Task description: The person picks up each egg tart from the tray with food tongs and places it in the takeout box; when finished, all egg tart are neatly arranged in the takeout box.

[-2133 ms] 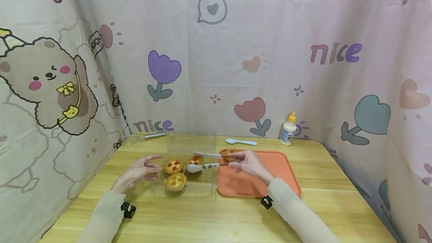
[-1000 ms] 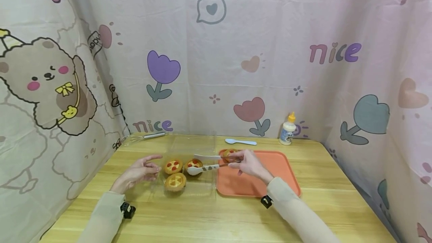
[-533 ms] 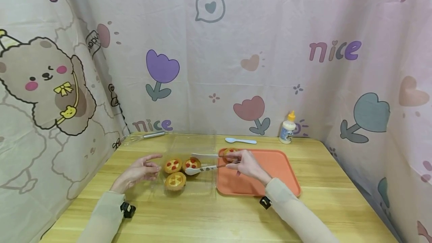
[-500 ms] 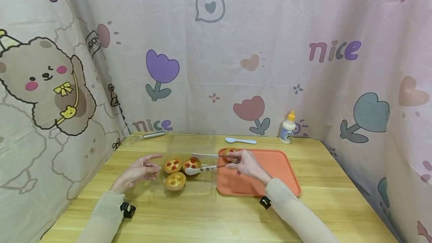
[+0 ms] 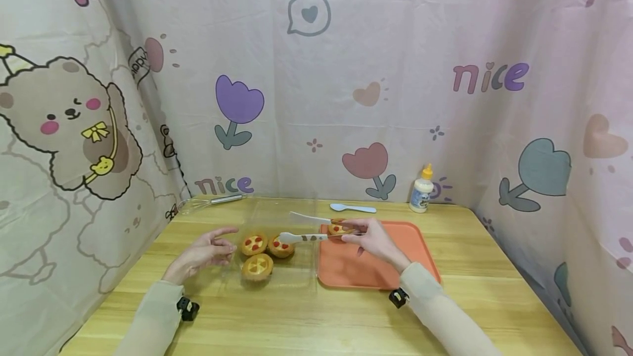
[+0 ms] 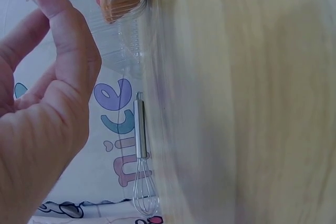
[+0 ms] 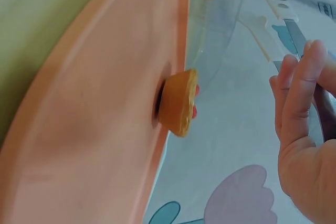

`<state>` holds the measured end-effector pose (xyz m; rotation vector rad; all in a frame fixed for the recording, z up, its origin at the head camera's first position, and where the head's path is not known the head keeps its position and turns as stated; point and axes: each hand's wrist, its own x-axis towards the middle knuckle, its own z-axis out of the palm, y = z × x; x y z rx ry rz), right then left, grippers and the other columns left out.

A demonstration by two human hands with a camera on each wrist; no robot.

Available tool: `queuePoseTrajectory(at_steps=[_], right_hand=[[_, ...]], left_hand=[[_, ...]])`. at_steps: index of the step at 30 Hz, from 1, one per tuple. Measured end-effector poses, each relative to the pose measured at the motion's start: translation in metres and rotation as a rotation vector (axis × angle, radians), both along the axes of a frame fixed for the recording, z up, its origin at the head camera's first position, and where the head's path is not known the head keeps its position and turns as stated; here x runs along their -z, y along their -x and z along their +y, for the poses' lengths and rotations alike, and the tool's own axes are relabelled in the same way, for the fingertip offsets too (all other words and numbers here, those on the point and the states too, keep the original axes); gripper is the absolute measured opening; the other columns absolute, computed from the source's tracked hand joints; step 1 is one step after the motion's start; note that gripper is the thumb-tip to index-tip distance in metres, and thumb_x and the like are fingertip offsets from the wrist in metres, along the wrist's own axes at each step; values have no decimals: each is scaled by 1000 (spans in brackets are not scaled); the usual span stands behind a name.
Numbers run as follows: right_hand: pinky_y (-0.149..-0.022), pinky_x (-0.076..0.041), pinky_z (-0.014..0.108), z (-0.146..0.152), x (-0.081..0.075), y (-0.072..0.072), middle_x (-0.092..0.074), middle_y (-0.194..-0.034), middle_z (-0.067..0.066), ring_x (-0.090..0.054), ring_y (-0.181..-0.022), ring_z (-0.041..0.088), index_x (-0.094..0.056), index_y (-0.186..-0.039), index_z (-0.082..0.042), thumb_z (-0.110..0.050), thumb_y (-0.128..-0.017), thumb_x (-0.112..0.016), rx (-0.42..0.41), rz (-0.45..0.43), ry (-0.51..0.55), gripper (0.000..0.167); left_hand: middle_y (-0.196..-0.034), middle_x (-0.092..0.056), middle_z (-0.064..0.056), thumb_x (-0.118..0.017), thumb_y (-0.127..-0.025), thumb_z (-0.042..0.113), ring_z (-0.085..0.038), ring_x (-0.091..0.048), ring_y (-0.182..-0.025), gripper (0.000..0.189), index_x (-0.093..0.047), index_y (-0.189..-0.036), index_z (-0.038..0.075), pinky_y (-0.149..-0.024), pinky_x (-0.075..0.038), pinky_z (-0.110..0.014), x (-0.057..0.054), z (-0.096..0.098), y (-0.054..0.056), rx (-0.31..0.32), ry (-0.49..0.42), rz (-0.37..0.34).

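Note:
My left hand is at the left side of a clear plastic box, its fingertips pinching the side as far as the see-through plastic shows. Three small tarts stand inside: a red-topped tart, another red-topped tart and a yellow-topped tart. Tongs with pale, patterned ends are held by my right hand. Their arms are spread, with no tart gripped; the near tip overlaps the right red-topped tart in the head view. A further tart sits on the orange tray.
The box's clear lid leans back behind it. Along the table's back edge lie a whisk and a pale blue spoon. A white bottle with a yellow cap stands at the back right. A printed curtain hangs behind.
The tongs were around the right red-topped tart in the box, which shifted slightly left. Now they have risen off it and moved right with my right hand. My left hand stays in place.

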<state>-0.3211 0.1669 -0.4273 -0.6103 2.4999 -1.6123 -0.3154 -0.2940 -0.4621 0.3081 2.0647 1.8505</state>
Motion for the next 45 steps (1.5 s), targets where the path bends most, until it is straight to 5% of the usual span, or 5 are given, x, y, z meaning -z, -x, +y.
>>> queuePoseTrajectory(at_steps=[7, 15, 23, 29, 45], right_hand=[[-55, -59, 39, 18, -5, 2, -68, -123, 14, -69, -100, 26, -64, -131, -10, -23, -87, -76, 53, -43, 53, 47], [-61, -60, 45, 38, -6, 2, -68, -123, 12, -70, -99, 19, -62, -133, -11, -26, -88, -75, 48, -37, 57, 49], [-65, -60, 39, 57, -2, -1, -64, -131, 14, -68, -81, 43, -60, -134, -11, -32, -85, -77, 148, -23, 30, 56], [-64, -61, 39, 72, 2, 2, -61, -130, 25, -72, -92, 21, -60, -133, -4, -26, -85, -77, 170, -20, 112, 56], [-64, -61, 36, 100, 9, 1, -59, -131, 28, -66, -107, 39, -55, -136, 2, -26, -87, -76, 208, -23, 108, 60]], left_hand=[[-94, -63, -4, -64, -95, 10, -13, -65, -77, 77, -16, -155, 0, -73, -61, -34, 1, -2, 1, 11, 3, 11], [-98, -64, -7, -64, -94, 9, -14, -65, -79, 78, -15, -155, 0, -74, -61, -35, 0, -2, 3, 14, 7, 20], [-98, -64, -7, -65, -94, 10, -13, -65, -79, 78, -16, -155, 1, -76, -61, -35, 1, -1, 2, 15, 24, 23], [-99, -64, -10, -64, -94, 9, -14, -66, -79, 77, -17, -154, 0, -75, -61, -35, 2, -2, 1, 18, 23, 31], [-100, -66, -10, -63, -95, 7, -16, -66, -79, 76, -17, -154, -1, -75, -61, -35, -1, 0, 1, 16, 31, 24]])
